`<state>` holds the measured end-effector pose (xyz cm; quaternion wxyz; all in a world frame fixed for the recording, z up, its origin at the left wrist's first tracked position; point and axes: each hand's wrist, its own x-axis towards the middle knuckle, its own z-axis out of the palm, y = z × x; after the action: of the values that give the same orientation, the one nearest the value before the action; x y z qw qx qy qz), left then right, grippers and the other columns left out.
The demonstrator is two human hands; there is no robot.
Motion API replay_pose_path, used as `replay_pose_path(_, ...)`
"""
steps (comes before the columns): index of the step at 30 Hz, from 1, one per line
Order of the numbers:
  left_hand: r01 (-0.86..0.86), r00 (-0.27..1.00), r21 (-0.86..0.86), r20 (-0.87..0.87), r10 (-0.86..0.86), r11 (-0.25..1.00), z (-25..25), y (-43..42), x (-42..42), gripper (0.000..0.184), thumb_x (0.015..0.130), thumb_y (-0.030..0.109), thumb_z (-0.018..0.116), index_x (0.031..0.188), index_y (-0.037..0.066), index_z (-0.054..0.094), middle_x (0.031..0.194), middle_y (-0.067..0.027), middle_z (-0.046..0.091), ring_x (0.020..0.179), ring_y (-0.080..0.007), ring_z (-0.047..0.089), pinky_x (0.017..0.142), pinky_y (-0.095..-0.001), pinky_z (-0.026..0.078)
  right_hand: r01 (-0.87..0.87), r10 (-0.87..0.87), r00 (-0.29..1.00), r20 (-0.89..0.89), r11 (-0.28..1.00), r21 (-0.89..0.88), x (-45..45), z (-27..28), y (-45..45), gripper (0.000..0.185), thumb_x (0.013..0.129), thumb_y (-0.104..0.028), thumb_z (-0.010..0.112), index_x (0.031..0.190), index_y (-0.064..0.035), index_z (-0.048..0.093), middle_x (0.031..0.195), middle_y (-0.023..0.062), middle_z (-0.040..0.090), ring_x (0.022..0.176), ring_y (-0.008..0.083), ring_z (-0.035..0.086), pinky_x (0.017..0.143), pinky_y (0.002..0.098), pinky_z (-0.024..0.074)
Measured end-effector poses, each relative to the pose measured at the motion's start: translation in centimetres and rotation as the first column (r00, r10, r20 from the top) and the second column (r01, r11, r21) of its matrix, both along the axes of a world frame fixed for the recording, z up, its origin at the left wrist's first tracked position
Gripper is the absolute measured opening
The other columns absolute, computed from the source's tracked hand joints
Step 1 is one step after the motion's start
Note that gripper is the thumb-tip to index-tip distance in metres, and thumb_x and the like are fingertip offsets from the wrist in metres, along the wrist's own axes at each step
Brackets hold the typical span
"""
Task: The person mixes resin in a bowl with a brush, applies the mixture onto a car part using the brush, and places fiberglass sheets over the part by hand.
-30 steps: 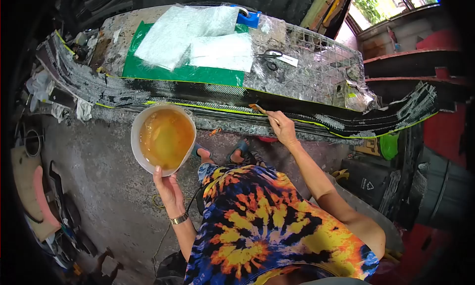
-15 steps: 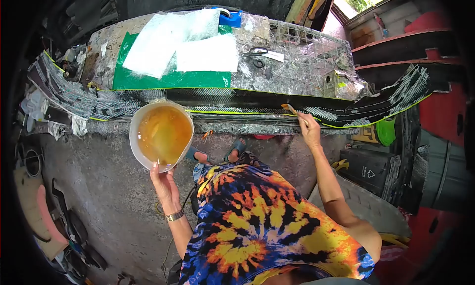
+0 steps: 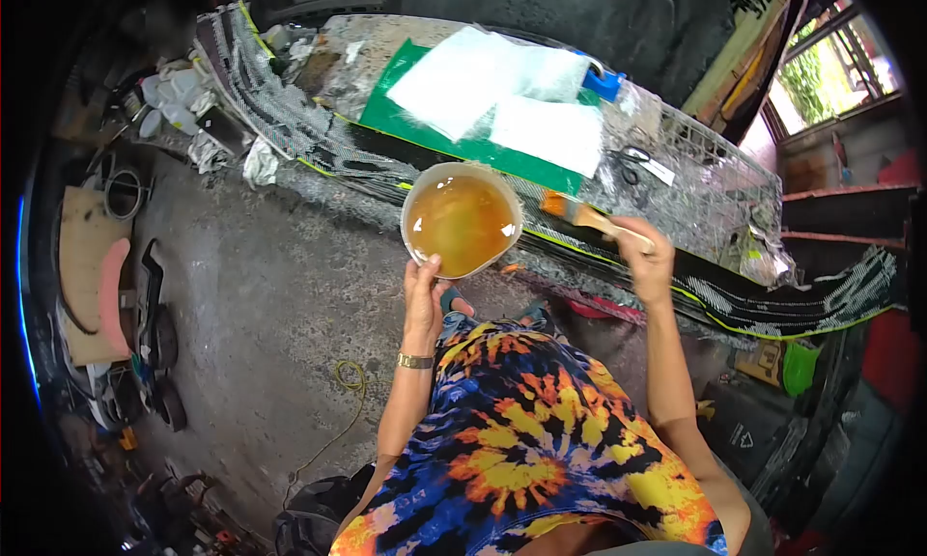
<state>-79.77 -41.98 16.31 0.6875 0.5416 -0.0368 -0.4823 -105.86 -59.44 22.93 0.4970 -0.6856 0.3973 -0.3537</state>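
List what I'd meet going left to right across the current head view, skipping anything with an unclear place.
Pink curved strip → crumpled white piece → pale tub of amber liquid, gripped by the left hand → brush → right hand holding it → bright green bundle.

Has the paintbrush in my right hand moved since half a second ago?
Yes, to the left: the paintbrush had its bristles to the right of the scissors; now they are to the left of them.
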Motion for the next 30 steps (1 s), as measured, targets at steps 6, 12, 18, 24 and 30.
replay_pose_path(6,-0.042,0.998,0.036,0.04,0.04,0.998,-1.5,-0.8,2.3,0.046,0.087,0.032,0.062,0.116,0.001,0.044,0.115,-0.0127,0.053,0.105,-0.0209,0.054,0.084,-0.0396,0.047,-0.406,0.279,0.884,-0.375,0.857,-0.318,13.8,-0.8,-1.2,0.019,0.088,-0.017,0.061,0.098,-0.0021,0.066,0.083,0.0101,0.062,0.071,0.0199,0.059,0.064,0.0272,0.0457)
replay_pose_path(12,-0.125,0.989,0.036,0.08,0.122,0.991,-1.9,-1.6,5.8,0.033,0.089,0.032,0.059,0.106,0.006,0.048,0.106,-0.0076,0.057,0.098,-0.017,0.056,0.078,-0.036,0.049,-0.224,0.233,0.973,-0.009,0.945,0.238,17.9,-4.1,-4.0,0.021,0.09,-0.018,0.058,0.098,-0.0008,0.067,0.071,0.0033,0.064,0.057,0.0083,0.054,0.05,0.0249,0.0427)
replay_pose_path(18,-0.223,0.971,0.016,0.087,0.22,0.975,-2.5,-1.9,10.8,0.037,0.088,0.033,0.062,0.109,0.006,0.047,0.109,-0.007,0.056,0.102,-0.018,0.055,0.084,-0.0395,0.046,-0.123,0.023,0.967,0.254,0.914,0.386,18.1,-5.5,-3.9,0.023,0.092,-0.019,0.057,0.105,-0.0009,0.065,0.071,0.0043,0.064,0.05,0.0032,0.047,0.041,0.0165,0.033)
replay_pose_path(24,-0.261,0.961,-0.035,0.084,0.263,0.965,-1.7,-1.3,15.3,0.042,0.086,0.031,0.065,0.111,0.004,0.044,0.112,-0.0088,0.051,0.104,-0.0183,0.054,0.085,-0.041,0.047,-0.012,-0.033,0.992,0.122,0.935,0.353,19.7,-10.4,-2.5,0.024,0.092,-0.021,0.059,0.106,-0.004,0.066,0.072,0.0034,0.064,0.048,0.002,0.044,0.04,0.0176,0.0311)
replay_pose_path(30,-0.267,0.958,-0.028,0.099,0.269,0.963,-1.1,-0.5,18.6,0.047,0.085,0.033,0.065,0.114,0.003,0.043,0.114,-0.0093,0.052,0.105,-0.0188,0.053,0.084,-0.0398,0.047,-0.116,0.111,0.984,-0.142,0.993,-0.026,24.0,-15.8,-0.4,0.022,0.09,-0.017,0.06,0.106,-0.0039,0.067,0.096,0.0119,0.067,0.084,0.0232,0.064,0.073,0.0321,0.0482)
